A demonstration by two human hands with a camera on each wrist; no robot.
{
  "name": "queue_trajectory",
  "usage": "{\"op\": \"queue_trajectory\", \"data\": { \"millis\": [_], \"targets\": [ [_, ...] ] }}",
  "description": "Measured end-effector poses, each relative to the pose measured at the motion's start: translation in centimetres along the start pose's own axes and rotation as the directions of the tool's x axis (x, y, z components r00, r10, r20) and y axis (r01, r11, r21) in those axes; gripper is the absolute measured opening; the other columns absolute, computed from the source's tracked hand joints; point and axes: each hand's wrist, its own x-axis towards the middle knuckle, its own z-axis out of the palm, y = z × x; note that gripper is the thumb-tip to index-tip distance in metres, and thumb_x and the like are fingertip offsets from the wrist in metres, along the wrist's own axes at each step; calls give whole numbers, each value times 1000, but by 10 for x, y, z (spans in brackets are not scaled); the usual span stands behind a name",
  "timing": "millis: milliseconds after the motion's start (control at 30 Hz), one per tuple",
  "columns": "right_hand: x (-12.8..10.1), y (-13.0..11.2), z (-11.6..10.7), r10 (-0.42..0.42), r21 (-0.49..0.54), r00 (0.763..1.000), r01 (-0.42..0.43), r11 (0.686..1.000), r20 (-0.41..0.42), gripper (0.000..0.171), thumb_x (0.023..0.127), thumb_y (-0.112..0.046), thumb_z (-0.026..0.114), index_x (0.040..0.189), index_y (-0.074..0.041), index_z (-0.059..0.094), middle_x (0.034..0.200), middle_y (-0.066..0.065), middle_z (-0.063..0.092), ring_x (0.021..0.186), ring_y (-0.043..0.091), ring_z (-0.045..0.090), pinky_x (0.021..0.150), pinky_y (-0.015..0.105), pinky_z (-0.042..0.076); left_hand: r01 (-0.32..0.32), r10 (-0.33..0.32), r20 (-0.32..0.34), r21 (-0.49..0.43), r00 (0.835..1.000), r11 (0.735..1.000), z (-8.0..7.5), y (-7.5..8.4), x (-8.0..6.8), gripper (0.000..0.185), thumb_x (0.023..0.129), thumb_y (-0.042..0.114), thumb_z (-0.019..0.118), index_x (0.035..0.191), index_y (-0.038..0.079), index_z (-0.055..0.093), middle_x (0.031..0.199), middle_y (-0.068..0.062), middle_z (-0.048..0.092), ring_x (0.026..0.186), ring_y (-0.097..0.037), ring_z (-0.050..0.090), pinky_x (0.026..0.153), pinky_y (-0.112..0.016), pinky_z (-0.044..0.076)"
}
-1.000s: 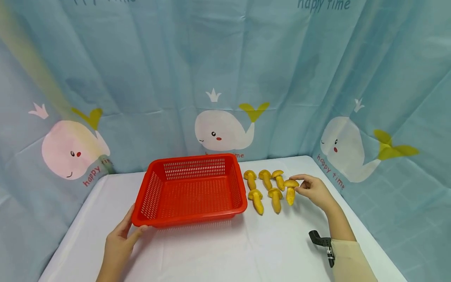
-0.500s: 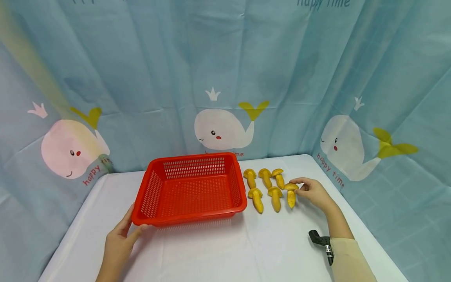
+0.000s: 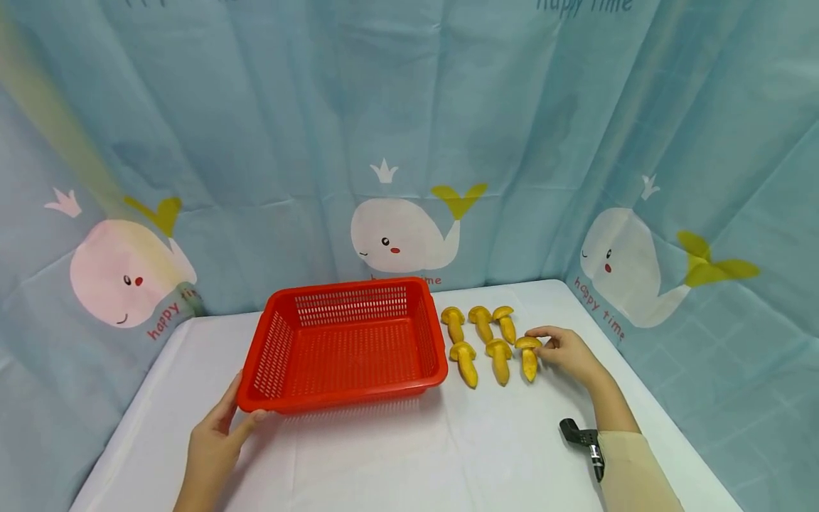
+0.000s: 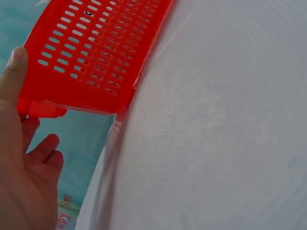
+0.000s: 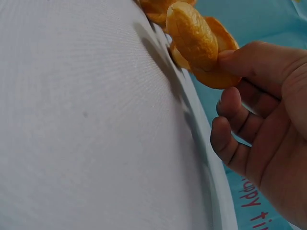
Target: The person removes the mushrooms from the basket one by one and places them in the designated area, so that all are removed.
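Six mushrooms lie stems toward viewer; right hand (image 3: 566, 350) pinches nearest mushroom (image 3: 528, 355); left hand (image 3: 214, 441) grips basket (image 3: 348, 348).

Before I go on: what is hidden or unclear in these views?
- Right wrist view: the other mushrooms are cut off by the top edge; only the pinched mushroom shows whole.
- Left wrist view: the red basket inside is unseen; only its underside shows.
- Head view: the left hand fingers under the basket rim are hidden.
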Motion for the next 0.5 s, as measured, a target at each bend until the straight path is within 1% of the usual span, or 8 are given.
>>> {"op": "queue_trajectory", "data": {
  "millis": [67,100,200,300,500],
  "targets": [
    [1,1,1,10,17,1000,-10,1000,-4,36,91,-10,74,127,-12,70,88,10,66,68,21,55,57,26,50,-16,16,0,-12,1000,1000,0,0,0,79,91,22,79,158,32,39,160,5,43,142,8,38,101,-2,38],
    [2,1,1,2,17,1000,-2,1000,5,36,92,-10,73,128,-10,70,90,10,67,69,21,55,57,27,50,-18,18,-2,-14,1000,1000,-1,-1,0,79,91,22,79,158,31,39,160,5,43,142,8,38,101,-2,38],
    [4,4,3,14,18,1000,-14,1000,20,36,93,-12,74,128,-11,69,92,11,69,69,23,57,58,28,52,-11,11,-6,-4,1000,1000,-1,-1,-1,78,91,22,79,158,32,39,159,5,43,140,10,38,100,-2,38],
    [5,6,4,19,4,999,-19,1000,32,36,94,-15,74,130,-11,68,93,10,69,70,23,58,59,29,53,-9,9,-9,-13,1000,1000,-1,-1,-1,78,91,22,79,157,33,40,159,7,43,140,10,39,100,-2,38],
    [4,7,2,36,-7,999,-36,999,27,38,94,-16,73,131,-11,68,104,10,69,71,21,57,59,29,53,-67,66,-9,-59,998,996,2,-2,0,78,90,14,79,157,29,42,159,2,44,141,8,40,102,-4,39]
  ]
}}
